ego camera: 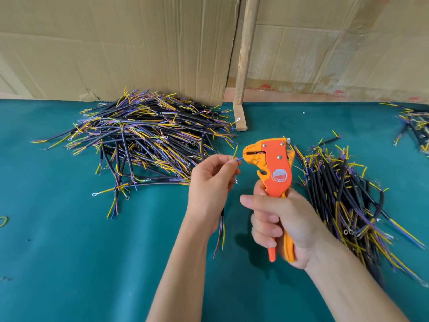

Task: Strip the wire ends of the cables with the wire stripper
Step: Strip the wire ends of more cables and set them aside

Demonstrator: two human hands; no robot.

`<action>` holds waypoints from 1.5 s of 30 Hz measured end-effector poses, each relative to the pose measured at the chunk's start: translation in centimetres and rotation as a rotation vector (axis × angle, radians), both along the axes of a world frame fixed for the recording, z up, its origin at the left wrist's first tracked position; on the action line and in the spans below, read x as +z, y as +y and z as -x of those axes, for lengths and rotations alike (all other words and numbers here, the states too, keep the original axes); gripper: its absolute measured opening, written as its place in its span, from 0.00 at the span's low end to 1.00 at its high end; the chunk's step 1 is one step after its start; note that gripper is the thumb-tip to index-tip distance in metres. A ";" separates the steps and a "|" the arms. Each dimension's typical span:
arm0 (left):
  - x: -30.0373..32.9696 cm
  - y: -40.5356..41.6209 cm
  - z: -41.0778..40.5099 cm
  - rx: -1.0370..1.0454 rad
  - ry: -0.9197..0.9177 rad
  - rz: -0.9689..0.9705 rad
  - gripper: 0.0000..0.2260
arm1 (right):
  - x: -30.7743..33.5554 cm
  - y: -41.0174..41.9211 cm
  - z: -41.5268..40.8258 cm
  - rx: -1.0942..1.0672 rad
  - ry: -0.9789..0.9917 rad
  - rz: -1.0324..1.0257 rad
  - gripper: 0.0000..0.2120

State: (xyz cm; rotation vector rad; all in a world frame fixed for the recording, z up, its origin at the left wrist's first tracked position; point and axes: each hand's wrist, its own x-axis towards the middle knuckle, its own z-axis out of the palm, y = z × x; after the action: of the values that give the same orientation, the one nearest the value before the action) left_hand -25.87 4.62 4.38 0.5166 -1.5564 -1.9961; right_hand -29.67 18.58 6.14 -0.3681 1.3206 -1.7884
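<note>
Green-covered desk [69, 252] is carrying everything, cardboard wall [116, 43] standing at far edge. Far left of centre, big pile of cables [144, 138] is lying loose: black sheaths, yellow, blue and brown cores sticking out, some ends with ring terminals.

Left hand [209, 182] is hovering above desk just right of that pile, fingers [228, 165] pinching one cable [221, 226] near its top end. Sheath is hanging down behind the wrist, cores trailing toward near side. Above the pinch a yellow core is pointing up and a blue core [239, 159] is pointing right, tip sitting right at the stripper's mouth; cannot tell if it is inside.

Wooden post [243, 66] is leaning against the cardboard, foot resting on desk beyond the hands.

Right hand [281, 221] is holding the orange wire stripper [271, 166] upright, head facing left toward the blue core, fingers wrapping round both handles, thumb lying across the front. Stripper jaws are standing slightly apart.

Right of the tool, second pile of cables [343, 198] is lying on desk, running near to far. Far right edge, a third small cable heap [415, 126] is partly cut off.
</note>
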 end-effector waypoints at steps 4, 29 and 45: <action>0.0 0.1 0.0 -0.008 0.022 -0.019 0.08 | 0.2 0.4 0.1 0.043 -0.050 0.067 0.16; -0.5 0.3 0.0 -0.123 -0.054 0.110 0.10 | -0.1 1.5 2.4 -0.220 0.049 0.222 0.22; -0.2 0.1 -0.3 -0.081 -0.029 0.014 0.06 | -0.5 1.5 2.2 -0.150 0.027 0.152 0.17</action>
State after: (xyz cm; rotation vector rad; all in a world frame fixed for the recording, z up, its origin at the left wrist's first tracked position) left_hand -25.54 4.76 4.18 0.4870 -1.6313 -2.0447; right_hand -31.87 20.10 5.66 -0.3853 1.2627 -2.0224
